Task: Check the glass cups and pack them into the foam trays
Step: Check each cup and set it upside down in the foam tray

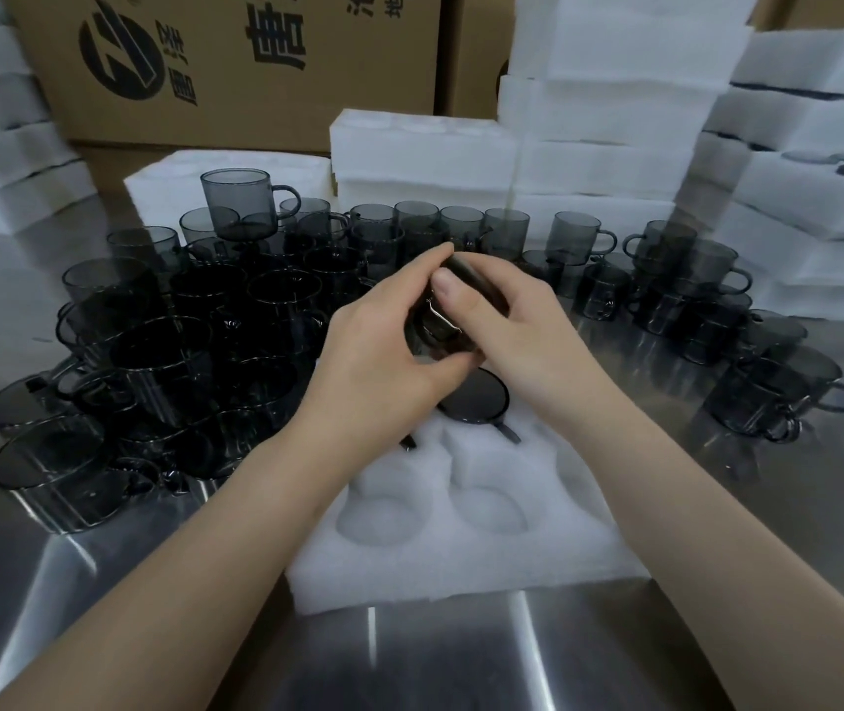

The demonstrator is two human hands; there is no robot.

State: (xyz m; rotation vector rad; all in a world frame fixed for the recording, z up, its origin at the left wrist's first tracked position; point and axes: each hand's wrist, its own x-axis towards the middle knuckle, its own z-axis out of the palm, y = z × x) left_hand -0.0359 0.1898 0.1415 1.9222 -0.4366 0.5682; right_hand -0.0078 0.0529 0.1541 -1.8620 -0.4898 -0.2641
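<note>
Both hands hold one smoky grey glass cup (440, 325) tilted above the far end of a white foam tray (461, 556). My left hand (384, 351) grips it from the left, and my right hand (507, 320) wraps over its top and right side. Another grey cup (473, 400) sits in a far pocket of the tray, just under the hands. Two round pockets near me hold nothing. Several more grey handled cups (163, 351) crowd the steel table to the left, and others (691, 300) stand behind and to the right.
Stacks of white foam trays (614, 161) rise at the back and right, with more (4, 161) at the far left. Cardboard boxes (235, 69) stand behind. One cup (240, 202) is perched on top of others at the back left. The steel table (461, 659) runs to the near edge.
</note>
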